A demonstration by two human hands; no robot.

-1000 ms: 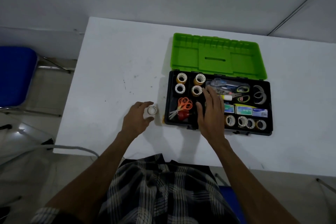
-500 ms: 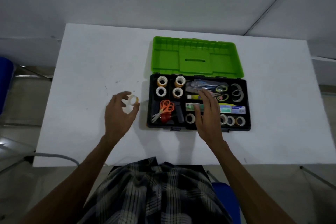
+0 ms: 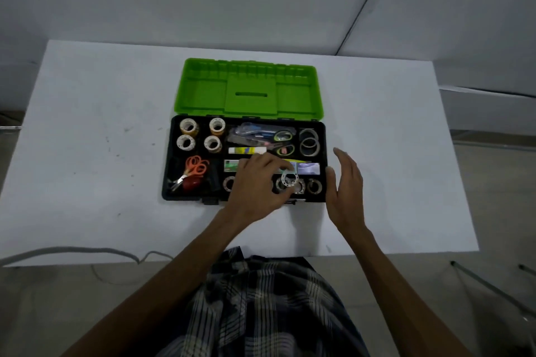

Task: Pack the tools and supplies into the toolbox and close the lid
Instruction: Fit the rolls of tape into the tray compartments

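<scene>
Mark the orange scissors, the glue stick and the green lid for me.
orange scissors (image 3: 197,166): head view, on the handle loops.
glue stick (image 3: 247,150): head view, mid-barrel.
green lid (image 3: 203,95): head view, inner left panel.

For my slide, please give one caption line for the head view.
Left hand lowers a tape roll into the open toolbox; right hand waits open beside it.

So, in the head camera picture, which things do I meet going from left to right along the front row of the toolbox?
Orange scissors → red object → left hand → small tape roll held in its fingers → brown tape roll → right hand outside the toolbox.
</scene>
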